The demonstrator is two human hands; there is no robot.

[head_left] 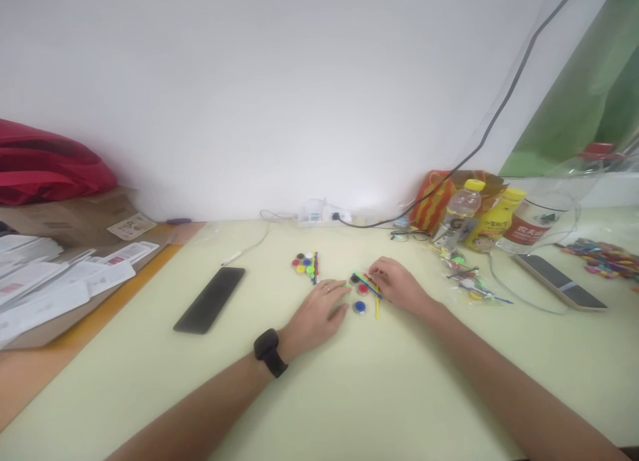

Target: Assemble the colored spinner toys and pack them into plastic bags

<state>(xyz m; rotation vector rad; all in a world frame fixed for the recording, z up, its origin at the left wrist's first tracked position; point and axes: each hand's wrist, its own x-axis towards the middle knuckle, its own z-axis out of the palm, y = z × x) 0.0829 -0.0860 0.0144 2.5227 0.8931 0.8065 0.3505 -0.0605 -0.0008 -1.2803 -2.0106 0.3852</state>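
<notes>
My left hand (319, 312), with a ring and a black watch (270, 352) on its wrist, rests palm down on the table, fingers apart. Its fingertips lie beside several small round discs, among them a blue disc (360, 307) and a red disc (362, 289). My right hand (397, 286) has its fingers bent together at some thin coloured plastic sticks (367, 283) right of the discs. What its fingertips hold, if anything, is hidden. A yellow stick (378, 308) lies just below them. Farther back sits another group of coloured discs (301, 264) with thin sticks (315, 267) beside it.
A black phone (210, 301) lies at left, near stacked white papers (64, 275). On the right are a bag of coloured parts (469, 281), a clear bottle (459, 211), a yellow bottle (496, 220), another phone (562, 281) and glasses (410, 235). A power strip (324, 214) stands against the wall.
</notes>
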